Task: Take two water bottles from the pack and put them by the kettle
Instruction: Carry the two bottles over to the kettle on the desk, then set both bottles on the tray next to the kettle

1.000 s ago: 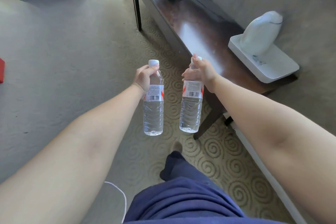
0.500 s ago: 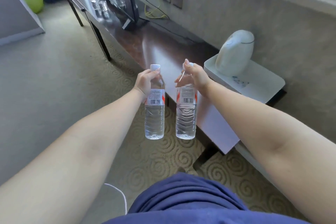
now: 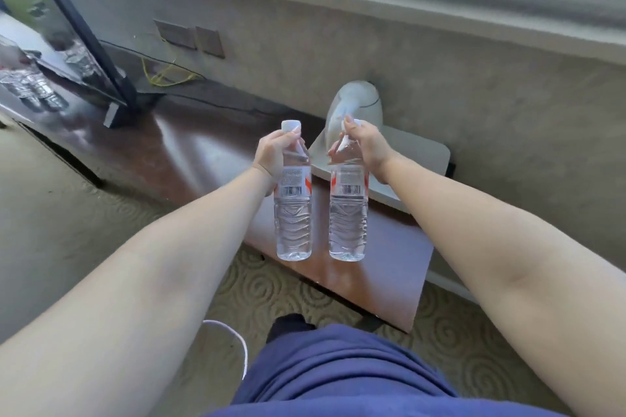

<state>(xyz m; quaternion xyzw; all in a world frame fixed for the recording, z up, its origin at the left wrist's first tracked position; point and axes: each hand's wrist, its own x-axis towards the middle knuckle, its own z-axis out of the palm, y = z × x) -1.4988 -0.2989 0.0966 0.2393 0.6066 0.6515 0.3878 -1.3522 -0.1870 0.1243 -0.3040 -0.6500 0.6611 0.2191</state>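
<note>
Bottle contents: each clear ribbed plastic water bottle is full of clear water, cap on.
Left bottle: the clear plastic bottle with a white cap and red-and-white label (image 3: 293, 200) hangs upright from the left hand (image 3: 271, 156), above the near edge of the dark glossy wooden desk (image 3: 189, 159).
Right bottle: the matching clear plastic bottle (image 3: 349, 203) hangs upright from the right hand (image 3: 367, 145), just beside the first, not touching it.
Left grip: fingers clenched round the neck under the cap.
Right grip: fingers clenched over the cap and neck, hiding the cap.
Kettle: one white rounded plastic kettle (image 3: 359, 103) stands on a white flat tray (image 3: 420, 159) at the desk's right end, behind the right hand.
Count: two bottles held, two hands, one kettle; more bottles, blurred, at the far left of the desk (image 3: 30, 85).
Change: half a second ago both bottles hung mostly over the carpet; they now hang over the desk, nearer the kettle.
</note>
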